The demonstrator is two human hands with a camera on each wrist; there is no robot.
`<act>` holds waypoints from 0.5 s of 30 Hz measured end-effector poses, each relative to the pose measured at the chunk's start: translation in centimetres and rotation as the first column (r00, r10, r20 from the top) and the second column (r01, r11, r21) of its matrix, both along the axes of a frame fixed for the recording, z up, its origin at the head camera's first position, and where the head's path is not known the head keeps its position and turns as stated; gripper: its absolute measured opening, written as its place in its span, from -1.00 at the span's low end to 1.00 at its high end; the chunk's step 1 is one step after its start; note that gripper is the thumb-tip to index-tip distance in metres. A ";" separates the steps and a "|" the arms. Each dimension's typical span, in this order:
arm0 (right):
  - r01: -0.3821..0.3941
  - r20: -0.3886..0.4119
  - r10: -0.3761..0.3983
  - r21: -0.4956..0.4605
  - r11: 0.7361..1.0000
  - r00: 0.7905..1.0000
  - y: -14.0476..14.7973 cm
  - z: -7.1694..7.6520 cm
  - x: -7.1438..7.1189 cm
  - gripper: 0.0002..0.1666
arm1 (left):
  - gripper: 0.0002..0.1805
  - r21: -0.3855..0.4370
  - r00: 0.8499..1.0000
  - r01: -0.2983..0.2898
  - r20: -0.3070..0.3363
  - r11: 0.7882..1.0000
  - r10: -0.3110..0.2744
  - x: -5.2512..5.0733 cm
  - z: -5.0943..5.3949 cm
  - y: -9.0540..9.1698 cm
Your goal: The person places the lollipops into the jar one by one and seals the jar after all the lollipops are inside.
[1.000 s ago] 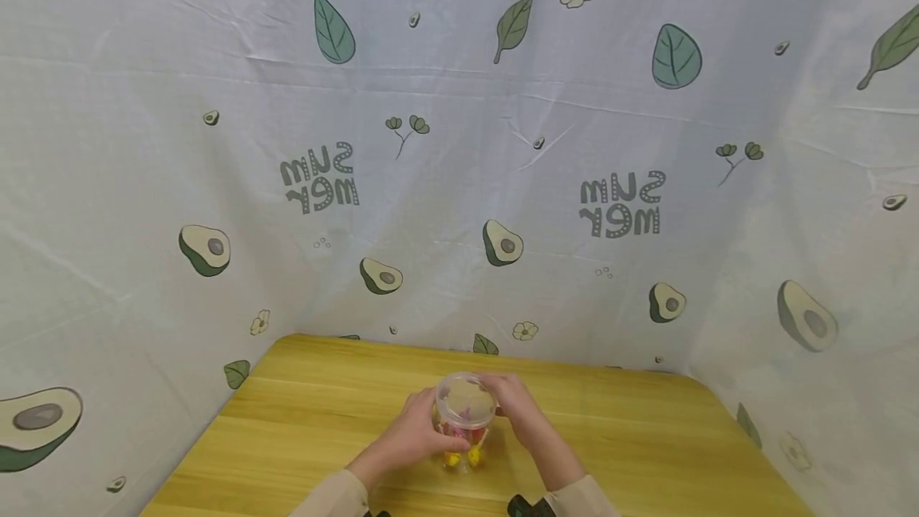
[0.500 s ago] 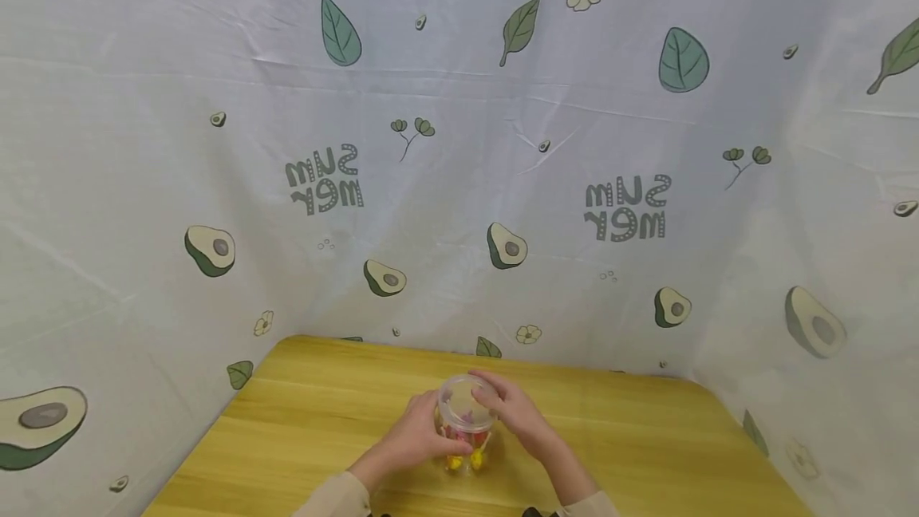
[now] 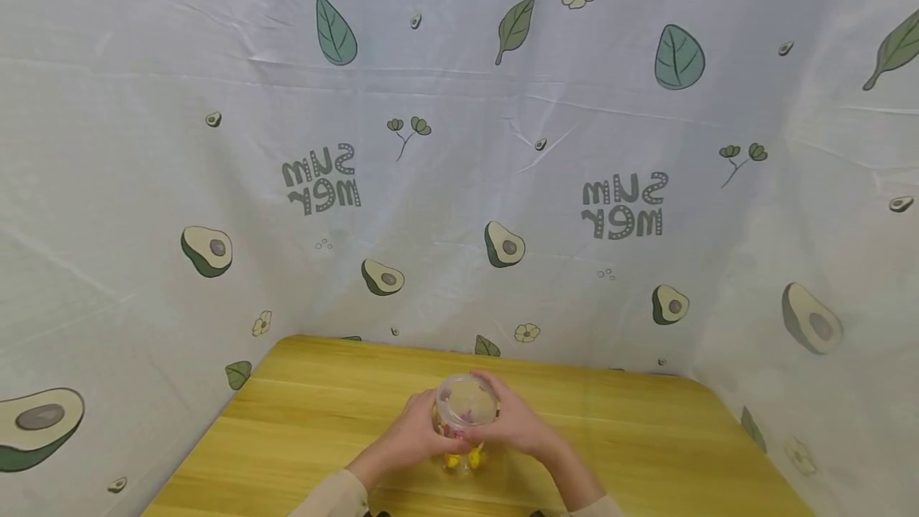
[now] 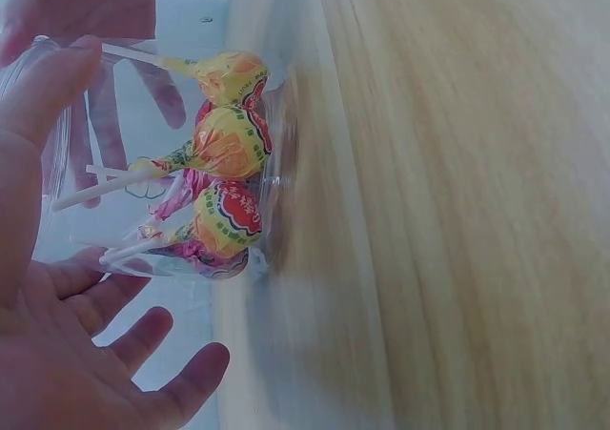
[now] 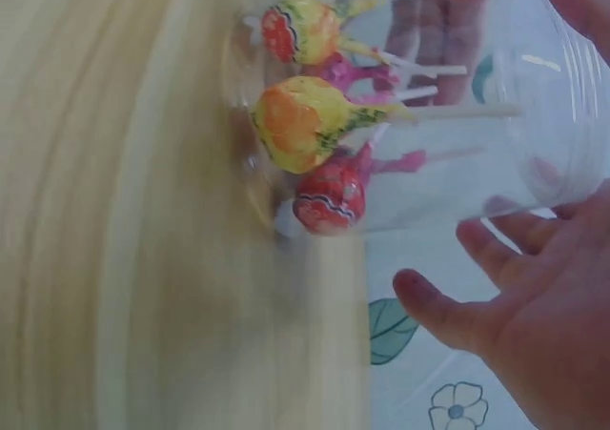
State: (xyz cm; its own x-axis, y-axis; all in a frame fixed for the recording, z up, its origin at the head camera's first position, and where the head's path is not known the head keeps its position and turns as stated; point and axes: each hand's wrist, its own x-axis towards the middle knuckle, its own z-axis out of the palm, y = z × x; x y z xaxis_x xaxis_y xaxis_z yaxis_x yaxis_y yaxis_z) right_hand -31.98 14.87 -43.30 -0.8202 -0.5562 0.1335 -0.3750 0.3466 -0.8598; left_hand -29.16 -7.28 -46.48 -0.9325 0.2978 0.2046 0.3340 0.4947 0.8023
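A clear plastic jar (image 4: 124, 215) stands upright on the table, its round translucent lid (image 3: 467, 399) facing up. Inside are several lollipops (image 4: 229, 142) in yellow and red-pink wrappers, heads down and white sticks up. My left hand (image 3: 415, 431) grips the jar's left side, thumb across the near face; its lower fingers spread away from the wall in the left wrist view. From the right, my right hand (image 3: 518, 424) holds the lid's edge, thumb at the near side and fingers round the far side. Some of its fingers stand off the jar in the right wrist view.
The wood-grain table (image 3: 309, 413) extends on both sides of the jar. Behind and beside it hangs a pale curtain (image 3: 445, 182) printed with avocados, leaves and flowers.
My right hand has shifted round the lid: its thumb lay over the top half a second ago and now sits at the near edge. My left hand and the jar stay nearly in place.
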 end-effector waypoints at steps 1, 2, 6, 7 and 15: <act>0.012 -0.005 -0.012 -0.008 1.000 1.000 -0.2 -0.1 0.1 0.19 | -0.03 0.005 1.000 0.006 -0.002 1.000 -0.006 0.0 0.0 0.0; 0.026 -0.016 -0.026 -0.008 1.000 1.000 -0.4 -0.2 0.2 0.19 | -0.04 0.013 1.000 0.012 -0.005 1.000 -0.012 0.0 0.1 0.0; 0.073 -0.035 -0.073 -0.005 0.997 0.997 -0.9 -0.5 0.7 0.22 | -0.05 0.030 1.000 0.026 -0.009 0.999 -0.025 0.1 0.1 -0.1; 0.081 -0.038 -0.081 -0.006 0.997 0.996 -1.0 -0.4 0.8 0.22 | -0.05 0.030 1.000 0.024 -0.009 0.999 -0.024 0.1 0.2 -0.1; 0.117 -0.110 -0.112 0.042 0.992 0.988 -0.8 0.3 1.1 0.22 | -0.02 0.031 0.998 0.023 -0.060 0.999 -0.021 -0.1 -0.2 0.1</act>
State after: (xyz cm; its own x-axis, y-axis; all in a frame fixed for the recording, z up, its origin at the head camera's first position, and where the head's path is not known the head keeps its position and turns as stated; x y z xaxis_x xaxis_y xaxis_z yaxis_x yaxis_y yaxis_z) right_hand -30.86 14.06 -43.03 -0.8612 -0.4676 0.1995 -0.4199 0.4329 -0.7977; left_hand -29.26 -7.21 -46.68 -0.9117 0.3103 0.2692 0.3921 0.4614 0.7958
